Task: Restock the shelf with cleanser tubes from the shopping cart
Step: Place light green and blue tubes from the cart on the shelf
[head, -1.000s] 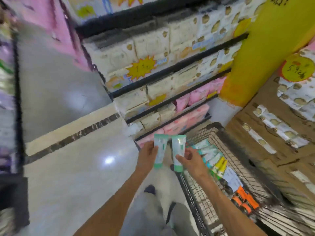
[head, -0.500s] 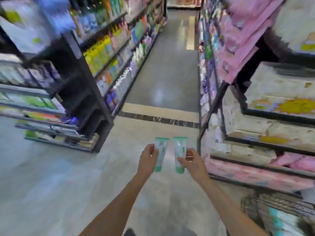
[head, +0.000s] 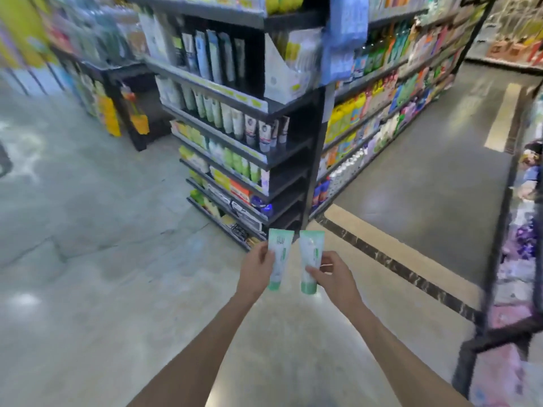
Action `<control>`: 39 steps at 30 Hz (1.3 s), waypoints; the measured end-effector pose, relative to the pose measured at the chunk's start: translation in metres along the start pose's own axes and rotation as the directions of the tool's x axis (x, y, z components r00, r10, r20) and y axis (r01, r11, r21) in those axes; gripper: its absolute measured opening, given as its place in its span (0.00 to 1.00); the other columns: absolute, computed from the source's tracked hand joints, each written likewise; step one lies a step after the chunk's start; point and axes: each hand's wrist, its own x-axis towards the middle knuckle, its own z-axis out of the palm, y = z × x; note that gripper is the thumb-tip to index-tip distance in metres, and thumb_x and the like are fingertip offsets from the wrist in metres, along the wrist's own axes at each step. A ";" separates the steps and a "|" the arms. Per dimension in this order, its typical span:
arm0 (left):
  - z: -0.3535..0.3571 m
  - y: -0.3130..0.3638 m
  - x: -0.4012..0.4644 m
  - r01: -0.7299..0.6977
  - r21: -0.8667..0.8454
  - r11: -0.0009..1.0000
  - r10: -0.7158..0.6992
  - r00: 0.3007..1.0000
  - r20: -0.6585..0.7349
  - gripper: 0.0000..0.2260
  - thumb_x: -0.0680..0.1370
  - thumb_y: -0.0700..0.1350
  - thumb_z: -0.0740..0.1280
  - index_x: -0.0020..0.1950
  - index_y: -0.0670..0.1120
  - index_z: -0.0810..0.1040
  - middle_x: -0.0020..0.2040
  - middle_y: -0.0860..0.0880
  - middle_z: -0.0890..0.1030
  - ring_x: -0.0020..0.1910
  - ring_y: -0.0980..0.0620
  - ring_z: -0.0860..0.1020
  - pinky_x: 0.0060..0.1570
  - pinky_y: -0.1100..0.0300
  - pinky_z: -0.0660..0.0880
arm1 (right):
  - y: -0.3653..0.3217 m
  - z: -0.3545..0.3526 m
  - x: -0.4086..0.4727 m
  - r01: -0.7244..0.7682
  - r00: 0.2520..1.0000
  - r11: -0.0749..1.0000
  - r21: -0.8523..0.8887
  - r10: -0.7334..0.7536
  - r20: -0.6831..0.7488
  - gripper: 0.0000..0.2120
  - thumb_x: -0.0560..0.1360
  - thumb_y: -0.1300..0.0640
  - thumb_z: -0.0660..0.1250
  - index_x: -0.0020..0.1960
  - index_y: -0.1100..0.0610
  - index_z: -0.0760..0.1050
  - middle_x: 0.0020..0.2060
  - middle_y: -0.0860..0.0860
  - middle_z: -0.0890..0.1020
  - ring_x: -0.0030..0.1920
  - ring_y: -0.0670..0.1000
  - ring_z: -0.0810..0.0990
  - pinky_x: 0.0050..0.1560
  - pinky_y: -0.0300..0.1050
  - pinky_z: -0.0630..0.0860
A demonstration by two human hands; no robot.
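My left hand (head: 256,268) grips a pale green cleanser tube (head: 279,257) with its green cap pointing down. My right hand (head: 332,274) pinches a second, matching cleanser tube (head: 310,258), also cap down. Both tubes are held upright side by side, a small gap between them, over the floor. Ahead stands a black end shelf (head: 282,155) with rows of upright tubes (head: 235,121) on its tiers. The shopping cart is out of view.
A long aisle shelf (head: 379,113) of coloured bottles runs back to the right of the end shelf. A dark rack (head: 484,333) with pink packs borders the right edge. A low black stand (head: 129,118) sits left of the end shelf. Glossy floor (head: 102,259) lies between.
The view has swung left, from the cart and tissue shelves to the tube shelf ahead. Both hands keep holding their tubes in the same pose.
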 end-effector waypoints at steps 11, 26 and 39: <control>-0.139 0.020 0.185 -0.068 -0.069 0.995 0.048 0.965 -0.259 0.08 0.85 0.48 0.63 0.61 0.49 0.78 0.56 0.51 0.84 0.54 0.53 0.84 0.56 0.48 0.82 | -0.142 0.141 0.188 0.237 0.954 0.966 0.104 -0.252 0.161 0.15 0.77 0.56 0.75 0.61 0.53 0.76 0.50 0.47 0.83 0.46 0.42 0.82 0.42 0.33 0.78; -0.227 0.099 0.469 -0.235 -0.077 0.969 0.213 0.952 -0.220 0.10 0.86 0.49 0.62 0.64 0.47 0.78 0.56 0.52 0.83 0.55 0.55 0.82 0.56 0.57 0.78 | -0.298 0.210 0.429 0.368 0.927 0.916 0.161 -0.374 0.009 0.14 0.79 0.51 0.72 0.62 0.51 0.76 0.51 0.45 0.82 0.46 0.38 0.79 0.46 0.30 0.74; -0.264 0.145 0.660 -0.405 -0.178 0.897 0.421 0.905 0.064 0.07 0.86 0.48 0.62 0.59 0.48 0.78 0.39 0.58 0.77 0.37 0.59 0.75 0.43 0.60 0.72 | -0.371 0.234 0.553 0.323 0.877 0.935 0.144 -0.239 -0.418 0.17 0.79 0.45 0.72 0.63 0.50 0.74 0.53 0.48 0.81 0.54 0.49 0.81 0.53 0.46 0.82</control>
